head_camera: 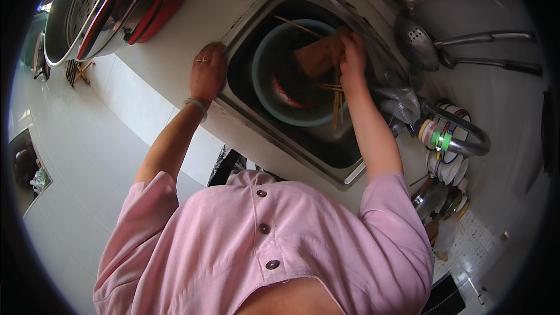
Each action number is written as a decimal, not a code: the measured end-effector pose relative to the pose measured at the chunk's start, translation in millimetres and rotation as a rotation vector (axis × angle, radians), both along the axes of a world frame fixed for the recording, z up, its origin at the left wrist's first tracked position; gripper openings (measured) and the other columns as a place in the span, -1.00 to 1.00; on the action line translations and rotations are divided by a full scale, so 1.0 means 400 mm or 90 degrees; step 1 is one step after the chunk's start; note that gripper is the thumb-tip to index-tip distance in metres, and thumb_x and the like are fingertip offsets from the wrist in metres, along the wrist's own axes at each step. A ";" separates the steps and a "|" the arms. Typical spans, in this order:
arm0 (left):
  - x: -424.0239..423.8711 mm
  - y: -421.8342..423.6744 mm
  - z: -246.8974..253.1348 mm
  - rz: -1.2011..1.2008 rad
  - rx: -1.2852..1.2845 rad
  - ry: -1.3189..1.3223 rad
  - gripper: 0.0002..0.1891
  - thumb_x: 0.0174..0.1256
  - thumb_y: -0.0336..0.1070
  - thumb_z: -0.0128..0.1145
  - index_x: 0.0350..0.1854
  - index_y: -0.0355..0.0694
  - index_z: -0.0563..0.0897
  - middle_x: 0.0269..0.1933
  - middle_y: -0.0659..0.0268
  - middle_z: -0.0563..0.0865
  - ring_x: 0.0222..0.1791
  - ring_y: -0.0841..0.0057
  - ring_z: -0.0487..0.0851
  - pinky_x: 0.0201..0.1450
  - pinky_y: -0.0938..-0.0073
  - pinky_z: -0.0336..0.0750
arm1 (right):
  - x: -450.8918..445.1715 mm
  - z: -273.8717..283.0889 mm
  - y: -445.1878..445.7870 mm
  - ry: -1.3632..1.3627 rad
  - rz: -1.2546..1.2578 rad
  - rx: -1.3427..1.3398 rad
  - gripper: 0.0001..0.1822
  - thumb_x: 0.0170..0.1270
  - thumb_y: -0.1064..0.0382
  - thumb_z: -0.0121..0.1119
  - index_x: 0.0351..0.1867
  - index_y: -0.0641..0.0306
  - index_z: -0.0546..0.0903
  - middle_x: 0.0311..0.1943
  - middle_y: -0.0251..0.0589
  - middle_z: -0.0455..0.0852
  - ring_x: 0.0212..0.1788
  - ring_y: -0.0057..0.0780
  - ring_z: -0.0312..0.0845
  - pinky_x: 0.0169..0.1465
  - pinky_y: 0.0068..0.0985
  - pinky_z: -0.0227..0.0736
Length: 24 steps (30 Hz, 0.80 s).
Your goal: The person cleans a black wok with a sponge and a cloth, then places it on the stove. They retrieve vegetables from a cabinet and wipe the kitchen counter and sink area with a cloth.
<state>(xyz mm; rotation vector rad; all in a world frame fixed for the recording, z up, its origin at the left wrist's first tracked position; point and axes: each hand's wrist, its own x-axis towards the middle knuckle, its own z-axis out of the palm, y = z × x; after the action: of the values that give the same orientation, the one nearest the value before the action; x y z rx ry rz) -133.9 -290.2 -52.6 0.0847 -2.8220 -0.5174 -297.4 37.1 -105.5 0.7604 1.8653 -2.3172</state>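
My right hand [353,59] grips the edge of a brown flat piece [321,54], perhaps a cloth, over a blue-green basin [255,76]. Motion blur hides its exact kind. The basin stands inside a stainless steel sink [317,146]. Several wooden chopsticks [336,107] lean over the basin's rim below my right hand, and another chopstick [297,25] crosses the far rim. Inside the basin, a dish with a red-patterned rim [284,92] is partly visible in shadow. My left hand [208,70], with a ring and a bangle, rests on the sink's left edge and holds nothing.
A curved faucet [479,135] juts in at the right, beside a plastic-wrapped part [400,100]. Bowls [446,168] stand stacked behind it. A slotted ladle [415,41] and other utensils hang on the right wall. Steel pots [131,4] occupy the counter's upper left.
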 end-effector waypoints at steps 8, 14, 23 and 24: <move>-0.011 -0.007 -0.010 -0.029 0.002 0.040 -0.72 0.27 -0.37 0.12 0.03 -0.23 0.57 0.10 0.16 0.63 0.15 0.16 0.56 0.23 0.19 0.43 | -0.122 -0.193 -0.145 0.031 0.141 0.016 -0.83 0.32 0.24 0.22 -0.13 0.20 0.64 -0.51 -0.33 0.60 -0.60 -0.53 0.48 -0.60 -0.57 0.24; -0.005 -0.006 0.004 -0.017 0.014 0.043 -0.72 0.25 -0.37 0.12 0.01 -0.22 0.58 0.10 0.18 0.63 0.16 0.21 0.56 0.23 0.22 0.43 | -0.042 -0.106 -0.299 0.023 0.372 0.394 -0.77 0.23 0.26 0.16 -0.10 0.24 0.64 -0.19 0.16 0.64 -0.18 -0.02 0.59 -0.08 -0.19 0.50; -0.002 -0.014 -0.022 -0.021 -0.013 0.074 -0.76 0.24 -0.38 0.12 -0.05 -0.22 0.58 0.06 0.20 0.64 0.11 0.21 0.59 0.19 0.21 0.46 | 0.265 -0.091 -0.420 0.298 0.607 0.611 -0.78 0.16 0.23 0.21 -0.17 0.21 0.65 -0.17 0.18 0.57 -0.09 0.14 0.53 -0.01 -0.07 0.49; -0.003 -0.015 -0.022 -0.018 -0.016 0.080 -0.76 0.24 -0.38 0.12 -0.05 -0.22 0.58 0.06 0.20 0.64 0.11 0.21 0.59 0.18 0.21 0.47 | 0.295 -0.078 -0.412 0.305 0.627 0.597 -0.77 0.15 0.22 0.21 -0.17 0.20 0.65 -0.17 0.16 0.57 -0.09 0.13 0.53 -0.01 -0.07 0.49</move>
<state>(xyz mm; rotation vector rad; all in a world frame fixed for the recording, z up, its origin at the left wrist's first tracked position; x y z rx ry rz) -135.0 -296.3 -61.5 0.0064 -2.7090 -0.4769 -179.5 -127.8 -136.6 -0.6927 2.6161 -1.0019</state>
